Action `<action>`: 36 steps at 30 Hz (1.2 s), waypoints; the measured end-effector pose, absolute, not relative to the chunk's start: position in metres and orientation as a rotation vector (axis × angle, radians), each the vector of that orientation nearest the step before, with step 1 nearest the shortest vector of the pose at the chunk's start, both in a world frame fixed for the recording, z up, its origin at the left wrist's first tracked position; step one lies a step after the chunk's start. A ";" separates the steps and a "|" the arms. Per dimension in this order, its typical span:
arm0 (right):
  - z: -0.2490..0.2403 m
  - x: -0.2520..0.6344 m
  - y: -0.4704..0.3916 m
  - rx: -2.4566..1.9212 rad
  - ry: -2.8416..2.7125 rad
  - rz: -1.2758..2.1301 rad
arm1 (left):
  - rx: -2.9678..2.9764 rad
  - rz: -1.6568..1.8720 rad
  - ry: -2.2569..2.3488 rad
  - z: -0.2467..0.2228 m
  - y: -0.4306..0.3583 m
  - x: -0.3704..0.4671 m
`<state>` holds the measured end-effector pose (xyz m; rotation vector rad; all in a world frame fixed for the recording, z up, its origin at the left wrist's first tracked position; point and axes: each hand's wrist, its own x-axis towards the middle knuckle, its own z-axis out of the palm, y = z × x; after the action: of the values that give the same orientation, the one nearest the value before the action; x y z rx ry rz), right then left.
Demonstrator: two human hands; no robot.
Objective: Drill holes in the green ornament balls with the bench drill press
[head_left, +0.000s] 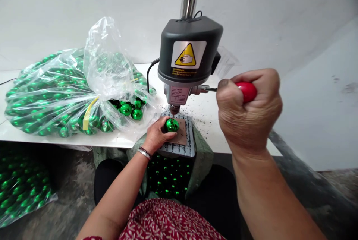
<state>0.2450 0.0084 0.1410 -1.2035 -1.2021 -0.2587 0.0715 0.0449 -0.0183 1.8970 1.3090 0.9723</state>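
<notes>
My left hand point(159, 133) grips a shiny green bauble point(172, 125) between thumb and fingers. It holds the bauble on a brown square board point(181, 135) over the base of a small drill press point(190, 50). Directly above, the drill bit point(172, 116) points down at the bauble's top and appears to touch it; how deep it sits I cannot tell. My right hand point(248, 109) is wrapped round the red knob point(246, 91) of the press's feed lever.
A clear plastic bag point(106, 72) full of green baubles lies open at the left on the white table point(123, 141). Dark shavings are scattered around the press. More baubles point(167, 176) sit in a green sack below the table edge, and another bag point(22, 188) rests on the floor.
</notes>
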 end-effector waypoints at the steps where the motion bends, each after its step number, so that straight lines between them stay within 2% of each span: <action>1: 0.140 0.245 0.008 -1.205 -1.203 -0.268 | 1.903 0.971 1.308 -0.018 0.045 0.072; 27: 0.103 0.241 -0.003 -1.174 -1.173 -0.390 | 1.852 0.969 1.312 -0.021 0.045 0.071; 36: 0.069 0.244 -0.009 -1.020 -1.333 -0.395 | 1.835 0.950 1.319 -0.020 0.044 0.072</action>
<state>0.2437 -0.0092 0.0686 -1.0205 -1.3333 -0.3951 0.0718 0.0441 -0.0205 1.8354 1.3188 0.9500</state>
